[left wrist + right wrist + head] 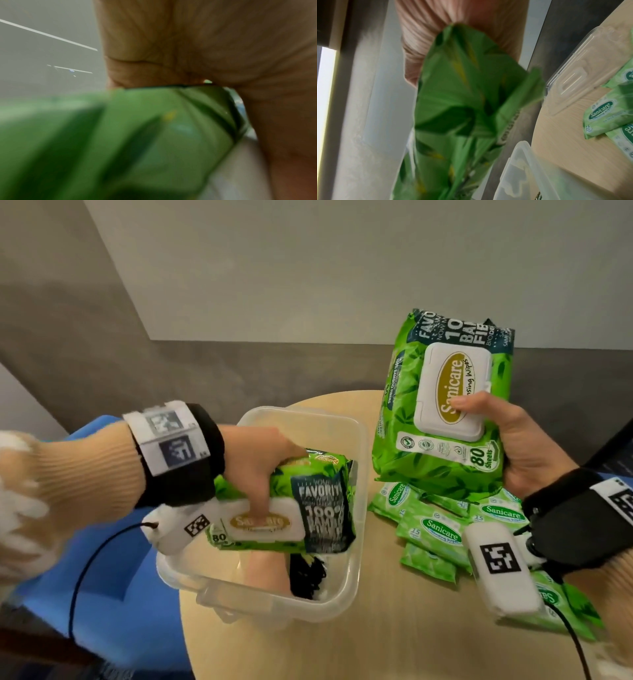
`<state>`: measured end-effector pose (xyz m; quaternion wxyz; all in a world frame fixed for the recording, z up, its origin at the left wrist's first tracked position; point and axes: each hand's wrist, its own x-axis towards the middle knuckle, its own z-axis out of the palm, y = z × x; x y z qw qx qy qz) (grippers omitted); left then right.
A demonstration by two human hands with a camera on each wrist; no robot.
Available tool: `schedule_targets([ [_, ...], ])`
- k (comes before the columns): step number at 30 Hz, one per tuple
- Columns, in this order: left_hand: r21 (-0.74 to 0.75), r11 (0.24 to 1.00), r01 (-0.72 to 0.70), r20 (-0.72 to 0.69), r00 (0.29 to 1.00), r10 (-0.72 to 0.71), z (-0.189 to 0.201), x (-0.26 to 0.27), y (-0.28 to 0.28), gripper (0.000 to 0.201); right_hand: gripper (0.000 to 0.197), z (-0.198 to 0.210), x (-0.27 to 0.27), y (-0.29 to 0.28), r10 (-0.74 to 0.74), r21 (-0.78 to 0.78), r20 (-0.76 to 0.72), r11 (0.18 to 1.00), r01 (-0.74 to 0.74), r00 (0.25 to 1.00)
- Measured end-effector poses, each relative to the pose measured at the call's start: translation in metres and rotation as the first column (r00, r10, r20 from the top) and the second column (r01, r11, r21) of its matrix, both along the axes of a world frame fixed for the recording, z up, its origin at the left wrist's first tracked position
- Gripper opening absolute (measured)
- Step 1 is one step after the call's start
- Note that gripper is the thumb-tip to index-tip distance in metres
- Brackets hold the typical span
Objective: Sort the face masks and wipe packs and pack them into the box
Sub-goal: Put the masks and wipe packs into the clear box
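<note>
Left hand (260,460) grips a wipe pack (291,505) over the box (359,446), apparently to pack it; right hand (527,453) grips the next pack (442,405), held ready at right.

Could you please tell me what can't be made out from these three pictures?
- Box contents, head view: mostly hidden under the left hand's large wipe pack; only something black shows.
- Left hand's grip, left wrist view: blurred palm and green wrapper.
- Small wipe packs, head view: partly covered by the right hand and its large pack, so uncountable.
</note>
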<state>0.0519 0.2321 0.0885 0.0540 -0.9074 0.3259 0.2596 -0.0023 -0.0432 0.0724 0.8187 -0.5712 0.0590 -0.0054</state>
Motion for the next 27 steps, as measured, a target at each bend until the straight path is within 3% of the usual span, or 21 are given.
schedule_targets([
  [4, -0.092, 0.991, -0.098, 0.154, 0.982, 0.111, 0.024, 0.021, -0.004, 0.062, 0.048, 0.000, 0.001, 0.002, -0.025, 0.036, 0.005, 0.999, 0.025, 1.000],
  [8, -0.020, 0.993, -0.112, 0.337, 0.935, 0.112, 0.014, 0.050, -0.031, 0.064, 0.045, -0.002, 0.002, 0.003, -0.059, 0.055, 0.007, 0.997, 0.058, 0.998],
  [16, 0.163, 0.978, -0.127, 0.286, 0.955, 0.076, -0.041, 0.083, -0.061, 0.059, 0.040, -0.011, -0.003, -0.003, -0.033, 0.063, -0.026, 0.997, 0.034, 0.999],
  [19, 0.118, 0.982, -0.149, 0.260, 0.959, 0.114, -0.055, 0.086, -0.056, 0.066, 0.035, -0.018, -0.003, -0.006, -0.039, 0.043, -0.054, 0.998, 0.042, 0.998],
  [24, 0.068, 0.985, -0.159, 0.252, 0.958, 0.137, -0.056, 0.087, -0.046, 0.100, 0.035, -0.031, 0.000, -0.005, -0.068, 0.056, -0.096, 0.996, 0.074, 0.993],
  [26, -0.037, 0.990, -0.133, 0.314, 0.939, 0.137, -0.045, 0.078, -0.044, 0.093, 0.037, -0.032, 0.001, -0.005, -0.069, 0.053, -0.102, 0.996, 0.074, 0.992],
  [27, -0.116, 0.988, -0.099, 0.341, 0.931, 0.133, -0.038, 0.070, -0.043, 0.079, 0.037, -0.033, 0.002, -0.005, -0.066, 0.051, -0.101, 0.996, 0.071, 0.993],
])
